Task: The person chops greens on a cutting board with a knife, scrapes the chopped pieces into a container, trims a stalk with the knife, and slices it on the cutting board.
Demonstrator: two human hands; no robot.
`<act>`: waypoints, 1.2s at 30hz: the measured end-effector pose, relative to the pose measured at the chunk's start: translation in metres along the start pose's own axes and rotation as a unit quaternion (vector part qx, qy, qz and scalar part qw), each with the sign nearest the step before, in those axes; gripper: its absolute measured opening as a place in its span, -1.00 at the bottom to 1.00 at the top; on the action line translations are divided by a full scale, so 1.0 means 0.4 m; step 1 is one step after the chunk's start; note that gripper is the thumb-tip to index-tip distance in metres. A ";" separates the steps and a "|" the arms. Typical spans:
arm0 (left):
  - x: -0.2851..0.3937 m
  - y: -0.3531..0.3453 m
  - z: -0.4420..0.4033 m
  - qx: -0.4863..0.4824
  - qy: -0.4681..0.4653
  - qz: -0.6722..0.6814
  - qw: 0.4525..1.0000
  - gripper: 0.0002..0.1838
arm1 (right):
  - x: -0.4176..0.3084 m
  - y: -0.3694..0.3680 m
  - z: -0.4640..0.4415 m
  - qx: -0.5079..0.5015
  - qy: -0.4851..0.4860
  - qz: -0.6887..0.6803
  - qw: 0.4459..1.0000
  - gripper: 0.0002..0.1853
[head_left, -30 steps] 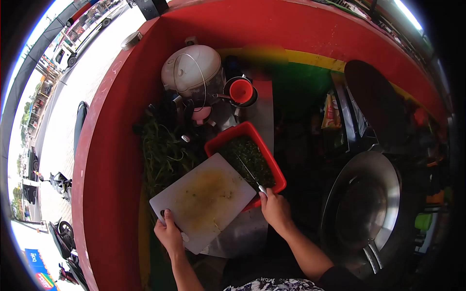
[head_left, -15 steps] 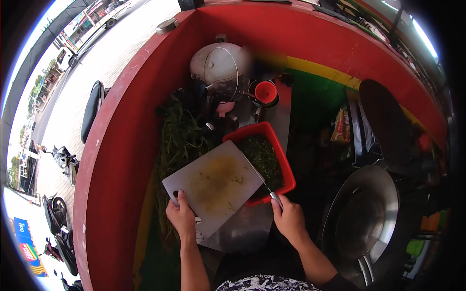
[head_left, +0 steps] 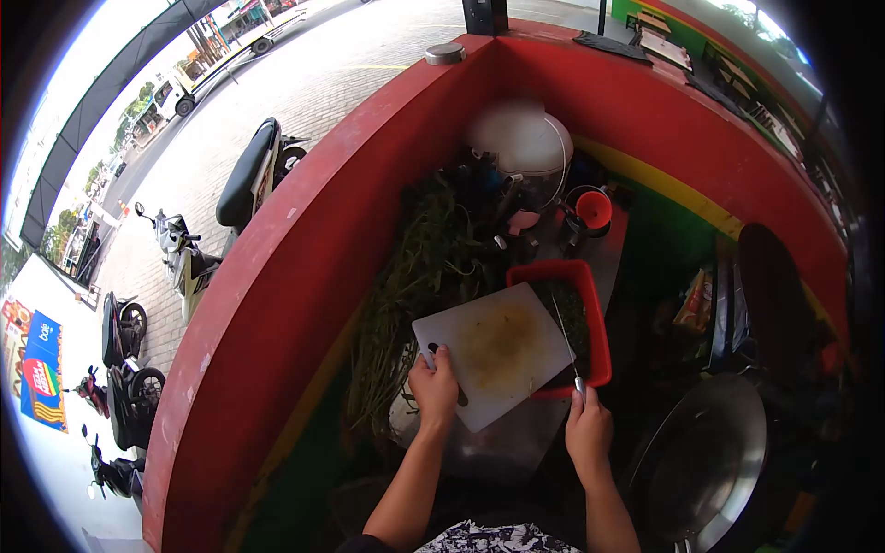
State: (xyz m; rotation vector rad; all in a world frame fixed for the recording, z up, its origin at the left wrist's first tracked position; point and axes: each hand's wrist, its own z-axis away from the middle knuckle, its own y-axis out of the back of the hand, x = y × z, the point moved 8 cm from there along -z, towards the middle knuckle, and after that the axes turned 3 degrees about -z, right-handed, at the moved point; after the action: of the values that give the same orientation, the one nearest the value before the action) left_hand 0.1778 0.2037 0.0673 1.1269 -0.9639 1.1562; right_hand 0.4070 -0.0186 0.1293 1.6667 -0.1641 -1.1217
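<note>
Head view shows the left hand [head_left: 433, 391] gripping the board [head_left: 500, 348], which overlaps the tub [head_left: 601, 350] of greens [head_left: 575, 318], and the right hand [head_left: 589, 431] closed around the knife [head_left: 569, 344] beside the board's edge, where a slipping left grip could tip it against the knife.

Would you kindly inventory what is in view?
Cutting board: 1, stained white, centre
Knife: 1, silver, at board's right
Tub: 1, red, right of board
Chopped greens: 1 heap, green, inside tub
Leafy stalks: 1 bunch, green, left of board
Counter: 1, silver, under tub
Bucket: 1, whitish, beyond tub
Round vessel: 1, red, beyond tub
Smaller things: several, unclear, beyond tub
Pan: 1, silver, lower right
Wall: 1, red, behind counter
Motorbikes: several, mostly dark, outside left
Truck: 1, white, upper left
Banner: 1, mostly blue, far left
Left hand: 1, bare, holding board
Right hand: 1, bare, holding knife
</note>
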 end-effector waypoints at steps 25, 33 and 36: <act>-0.126 0.307 0.089 -0.079 0.100 0.078 0.989 -0.66 | -0.169 -0.065 0.246 -0.089 0.245 0.058 0.964 -0.64; -0.217 0.411 0.137 -0.073 0.103 0.120 0.985 -0.64 | -0.024 -0.094 0.099 0.029 0.083 0.133 0.987 -0.65; -0.237 0.416 0.138 -0.066 0.126 0.114 0.983 -0.65 | 0.007 -0.047 0.090 0.065 0.037 0.129 0.989 -0.64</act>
State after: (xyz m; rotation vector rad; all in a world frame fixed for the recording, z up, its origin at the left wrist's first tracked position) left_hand -0.0023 0.1384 0.0126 0.7563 -0.9725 1.3622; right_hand 0.3746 -0.0370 0.1126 1.7416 -0.4024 -0.8682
